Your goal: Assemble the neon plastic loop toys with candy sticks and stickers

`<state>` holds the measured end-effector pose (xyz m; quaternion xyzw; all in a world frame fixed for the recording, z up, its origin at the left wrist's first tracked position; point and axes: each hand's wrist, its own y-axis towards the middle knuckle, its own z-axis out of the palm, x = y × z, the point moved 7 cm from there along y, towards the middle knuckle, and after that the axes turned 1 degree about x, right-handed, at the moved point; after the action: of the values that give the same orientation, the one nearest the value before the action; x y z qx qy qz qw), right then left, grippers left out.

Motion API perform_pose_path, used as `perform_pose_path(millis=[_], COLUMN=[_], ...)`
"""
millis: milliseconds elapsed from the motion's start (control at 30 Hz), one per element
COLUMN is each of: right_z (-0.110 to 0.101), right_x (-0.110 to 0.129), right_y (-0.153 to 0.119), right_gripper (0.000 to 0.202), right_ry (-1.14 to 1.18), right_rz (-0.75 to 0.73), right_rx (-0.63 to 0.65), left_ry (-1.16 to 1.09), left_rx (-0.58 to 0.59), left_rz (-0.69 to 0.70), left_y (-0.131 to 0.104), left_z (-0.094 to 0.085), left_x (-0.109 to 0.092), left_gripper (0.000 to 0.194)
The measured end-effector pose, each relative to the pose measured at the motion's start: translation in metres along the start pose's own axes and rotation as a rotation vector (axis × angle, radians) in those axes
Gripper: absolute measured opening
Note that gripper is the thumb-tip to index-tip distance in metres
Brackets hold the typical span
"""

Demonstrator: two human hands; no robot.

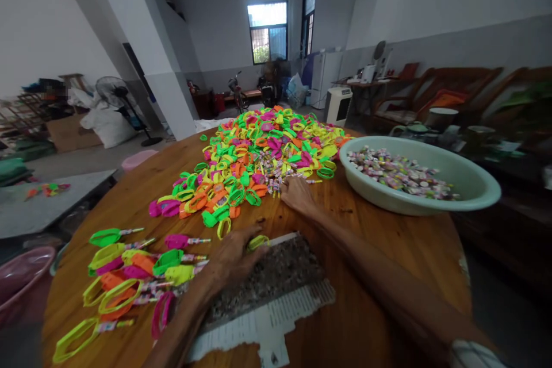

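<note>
My left hand (235,259) is over the dark speckled slab (276,276), its thumb and fingers around a yellow band (258,242). Torn printed paper (276,322) shows under the slab. My right hand (297,192) reaches to the near edge of the big colourful pile of bands (241,167), at a cluster of small wrapped sticks (272,169); its fingertips are closed, and what they grip is too small to name. On the left of the table lie several bands joined to wrapped sticks, such as a green band (106,236).
A pale green basin (418,204) of wrapped sticks stands on the right of the round wooden table (345,299). Left of the table are a pink tub (26,276) and a low grey table (43,207). Wooden chairs and a fan are further back.
</note>
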<state>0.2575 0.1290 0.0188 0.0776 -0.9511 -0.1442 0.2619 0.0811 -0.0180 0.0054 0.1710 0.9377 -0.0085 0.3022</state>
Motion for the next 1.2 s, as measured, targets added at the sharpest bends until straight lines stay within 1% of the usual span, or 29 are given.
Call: perform_pose_path(millis=[67,167,233,300,367,467,500,567,633,700,767,933,1100,1200], right_z=[0.008,0.015,0.013,0.005,-0.006,-0.024,-0.029,-0.037,-0.039,-0.035,-0.030,-0.024,-0.026,-0.027], right_x=[-0.001,-0.005,-0.007,-0.006,-0.001,0.011,0.017,0.031,0.039,0.041,0.042,0.038,0.041,0.045], right_y=[0.012,0.023,0.022,0.011,-0.013,-0.068,-0.088,-0.126,-0.155,-0.169,-0.174,-0.173,-0.175,-0.177], right_gripper=[0.019,0.013,0.015,0.022,0.027,0.029,0.028,0.024,0.020,0.018,0.017,0.017,0.012,0.014], right_ry=[-0.026,-0.033,-0.017,0.018,0.066,0.144,0.181,0.264,0.275,0.248,0.228,0.225,0.200,0.241], right_rz=[0.028,0.055,0.048,0.007,-0.063,-0.190,-0.250,-0.425,-0.529,-0.560,-0.573,-0.579,-0.611,-0.644], right_rx=[0.002,0.023,0.027,0.031,0.056,0.140,0.170,0.204,0.230,0.251,0.258,0.235,0.119,0.122], left_ry=[0.010,-0.005,-0.012,-0.015,-0.010,0.025,0.043,0.078,0.092,0.085,0.072,0.056,0.039,0.039], left_rx=[0.022,0.053,0.057,0.065,0.077,0.069,0.064,0.058,0.052,0.048,0.040,0.021,0.028,0.026], left_rz=[0.003,0.053,0.073,0.089,0.115,0.139,0.131,0.110,0.109,0.122,0.133,0.146,0.149,0.158], left_y=[0.000,-0.001,-0.003,-0.006,-0.009,-0.011,-0.011,-0.010,-0.009,-0.009,-0.010,-0.012,-0.013,-0.013], left_z=[0.002,0.004,0.004,0.005,0.006,0.007,0.007,0.009,0.010,0.011,0.011,0.009,0.009,0.009], left_x=[-0.003,-0.010,-0.011,-0.011,-0.012,-0.012,-0.011,-0.010,-0.010,-0.011,-0.011,-0.013,-0.016,-0.017], left_gripper=[0.045,0.033,0.030,0.028,0.026,0.025,0.024,0.024,0.022,0.022,0.023,0.022,0.023,0.022])
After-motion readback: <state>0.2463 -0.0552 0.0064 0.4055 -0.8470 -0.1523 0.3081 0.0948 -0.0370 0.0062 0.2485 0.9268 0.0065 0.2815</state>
